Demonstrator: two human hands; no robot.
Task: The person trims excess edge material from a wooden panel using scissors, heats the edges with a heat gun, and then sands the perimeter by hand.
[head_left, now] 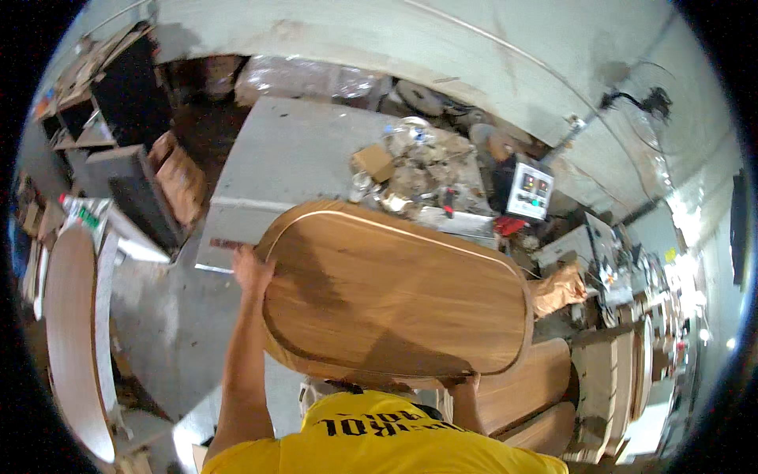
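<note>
A large oval wooden tabletop with a raised rim is in front of my body, its far side over the near part of a grey worktable. My left hand grips its left end, thumb against the rim. At the near edge, toward the right, my right hand holds the tabletop; most of its fingers are hidden. A small reddish-brown strip shows just beyond my left fingers, and I cannot make out whether they touch it.
Scraps and wrappings heap on the worktable beside a cardboard box. A control box stands at its right. More wooden panels are stacked at my right. At far left, a curved panel stands upright.
</note>
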